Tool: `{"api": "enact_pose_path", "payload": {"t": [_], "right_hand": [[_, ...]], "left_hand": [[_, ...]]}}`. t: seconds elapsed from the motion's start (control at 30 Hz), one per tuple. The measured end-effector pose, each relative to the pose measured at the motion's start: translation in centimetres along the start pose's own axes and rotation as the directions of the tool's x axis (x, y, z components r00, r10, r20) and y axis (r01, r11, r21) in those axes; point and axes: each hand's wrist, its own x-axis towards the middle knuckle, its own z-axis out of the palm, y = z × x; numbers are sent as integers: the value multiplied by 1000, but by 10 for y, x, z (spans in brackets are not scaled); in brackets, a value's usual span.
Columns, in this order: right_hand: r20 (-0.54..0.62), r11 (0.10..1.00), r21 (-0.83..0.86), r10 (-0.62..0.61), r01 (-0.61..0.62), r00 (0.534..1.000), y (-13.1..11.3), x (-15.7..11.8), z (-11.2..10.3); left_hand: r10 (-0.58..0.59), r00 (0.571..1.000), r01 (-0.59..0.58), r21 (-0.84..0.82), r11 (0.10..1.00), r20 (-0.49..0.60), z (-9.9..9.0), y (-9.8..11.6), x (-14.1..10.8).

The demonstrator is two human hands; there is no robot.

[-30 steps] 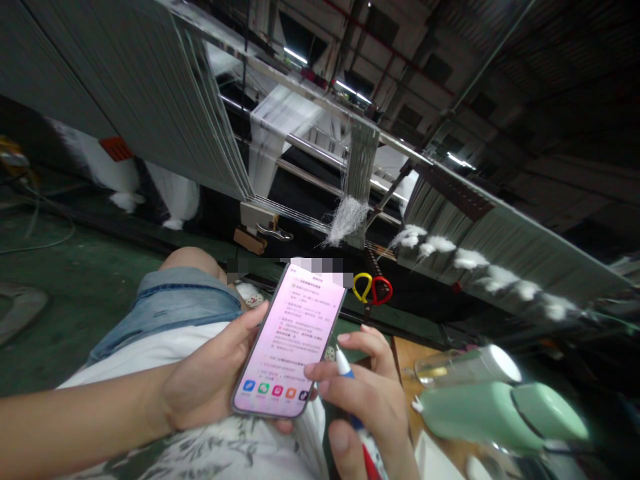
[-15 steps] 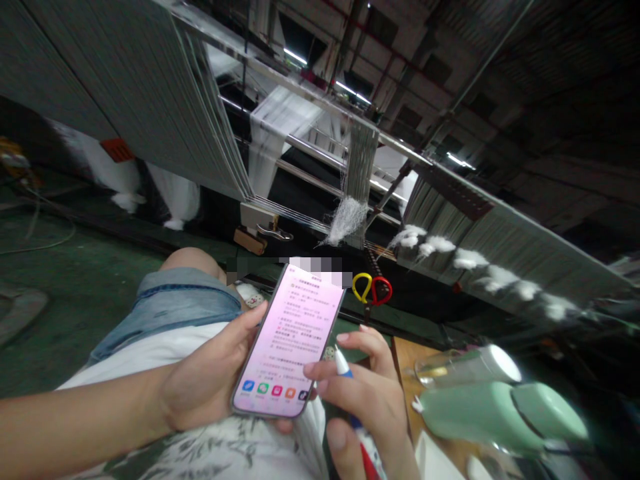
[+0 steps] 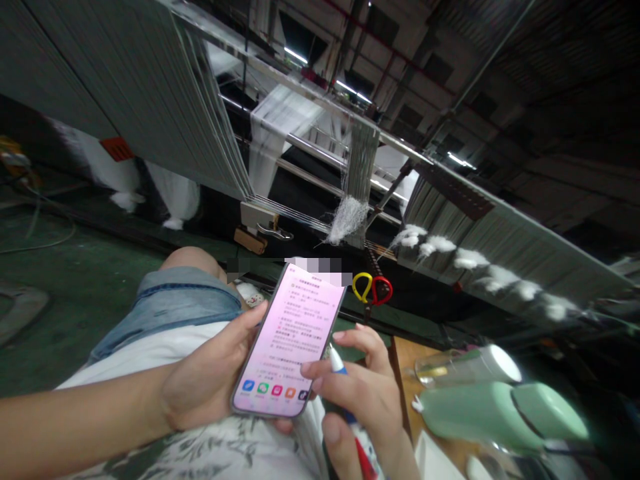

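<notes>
The left hand [image 3: 210, 380] is closed around a smartphone [image 3: 285, 340], which is gripped along its edge by the thumb and fingers and tilted up over the lap. The right hand [image 3: 360, 400] is curled narrowly around a white, blue and red pen [image 3: 350, 420], whose white tip is held just beside the phone's right edge, with the fingers close to the screen. A pink page of text and a row of app icons are shown on the screen, while its top edge is blurred out. Beneath the hands, a white garment with a grey leaf print [image 3: 225, 453] is worn, and denim shorts [image 3: 190, 300] and a bare knee [image 3: 190, 257] are seen beyond it. To the right, a mint-green bottle [image 3: 500, 413] and a clear bottle [image 3: 465, 367] lie on a wooden tabletop [image 3: 405, 360]. Scissors with yellow and red handles [image 3: 371, 289] are seen just past the phone. Farther off, the green floor [image 3: 85, 313] is spread to the left, white lint [image 3: 480, 267] clings along a loom's heddle frame, and a tuft of fluff [image 3: 345, 220] is caught on the warp threads [image 3: 285, 127] beneath the factory ceiling [image 3: 400, 60].
</notes>
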Motion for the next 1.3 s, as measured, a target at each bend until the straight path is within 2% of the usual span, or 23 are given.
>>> {"api": "enact_pose_path", "payload": {"t": [0.33,0.53,0.7,0.9,0.97,1.03,1.1,1.17,1.3], "right_hand": [[4,1000,0,-13,13,1000,-1,1,-4],[-150,1000,20,5,-2,989,0,-4,0],[-333,989,60,150,-138,931,1,-9,7],[-421,974,98,226,-204,878,6,-10,14],[-479,969,96,246,-229,843,5,-8,15],[-534,952,58,284,-301,796,2,-6,15],[-556,923,-6,317,-385,768,-1,-5,12],[-530,904,-75,321,-421,785,-3,-6,8],[-335,929,-152,272,-337,902,-6,-7,6]], "left_hand": [[1,1000,-1,-3,1000,-7,0,0,1],[7,1000,-7,13,1000,-29,-2,0,0],[12,1000,-11,33,999,-26,0,1,0],[20,1000,-20,31,999,-11,-2,1,-1],[24,1000,-24,28,999,-2,-4,0,-1],[30,1000,-30,33,999,-4,-4,0,0],[34,999,-33,35,999,-17,-3,0,0],[41,999,-40,31,999,-21,-1,0,1],[58,998,-58,1,998,-22,0,0,2]]}}
